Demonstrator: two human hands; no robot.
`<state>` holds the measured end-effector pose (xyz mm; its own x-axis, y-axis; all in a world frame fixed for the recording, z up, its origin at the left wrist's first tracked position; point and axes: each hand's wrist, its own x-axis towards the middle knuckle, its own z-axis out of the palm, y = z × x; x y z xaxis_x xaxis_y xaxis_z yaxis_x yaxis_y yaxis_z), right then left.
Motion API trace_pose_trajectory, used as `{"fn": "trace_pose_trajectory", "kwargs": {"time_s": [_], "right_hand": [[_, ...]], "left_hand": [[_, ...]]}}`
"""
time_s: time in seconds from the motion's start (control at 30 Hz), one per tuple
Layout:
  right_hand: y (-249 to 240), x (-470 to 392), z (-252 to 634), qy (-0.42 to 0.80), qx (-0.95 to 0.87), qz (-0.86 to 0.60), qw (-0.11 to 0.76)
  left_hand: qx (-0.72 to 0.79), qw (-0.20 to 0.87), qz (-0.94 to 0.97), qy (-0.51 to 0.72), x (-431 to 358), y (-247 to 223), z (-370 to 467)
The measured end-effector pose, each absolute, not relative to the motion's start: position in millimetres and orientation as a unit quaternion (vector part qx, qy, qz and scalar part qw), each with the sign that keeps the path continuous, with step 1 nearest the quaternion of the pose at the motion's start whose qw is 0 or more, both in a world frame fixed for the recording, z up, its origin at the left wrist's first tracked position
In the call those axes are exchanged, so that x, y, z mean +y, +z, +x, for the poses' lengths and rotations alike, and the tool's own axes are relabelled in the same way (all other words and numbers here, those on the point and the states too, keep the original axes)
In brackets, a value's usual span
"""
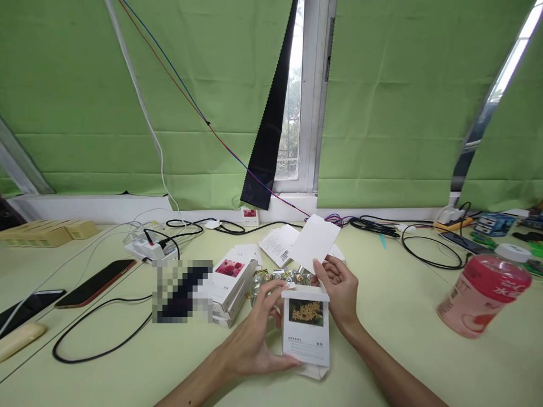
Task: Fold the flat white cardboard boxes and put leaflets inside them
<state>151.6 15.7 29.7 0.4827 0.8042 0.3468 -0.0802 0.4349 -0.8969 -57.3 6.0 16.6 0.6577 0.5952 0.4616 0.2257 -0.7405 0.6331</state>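
My left hand [258, 333] grips a small white box [306, 342] by its left side, thumb low and fingers near the top. A picture of yellow flowers is printed on its front, and its top flap looks raised. In my right hand [341, 291], pinched between thumb and fingers, is a blank white card [316, 240], held above the box. Behind the box lie several small glass bottles with metallic caps [288, 277], partly hidden by my hands. Left of them is a stack of white boxes [232, 274] with a pink flower picture on top.
White printed cards [278, 244] lie behind the bottles. A pink plastic jar [483, 294] stands at the right. Phones [95, 282], a power strip [148, 249] and black cable loops [102, 359] occupy the left. Brown boxes [46, 233] sit at the far left.
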Motion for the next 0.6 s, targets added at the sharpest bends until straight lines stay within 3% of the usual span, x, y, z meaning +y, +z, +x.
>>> {"fn": "trace_pose_trajectory", "kwargs": {"time_s": [0.37,0.6], "right_hand": [[32,20,157,0.348,-0.481,-0.409,0.693],[36,22,163,0.271,-0.411,-0.435,0.754]], "left_hand": [[0.250,0.293,0.875,0.293,8,15,-62],[0.276,0.294,0.877,0.261,8,17,-63]]}}
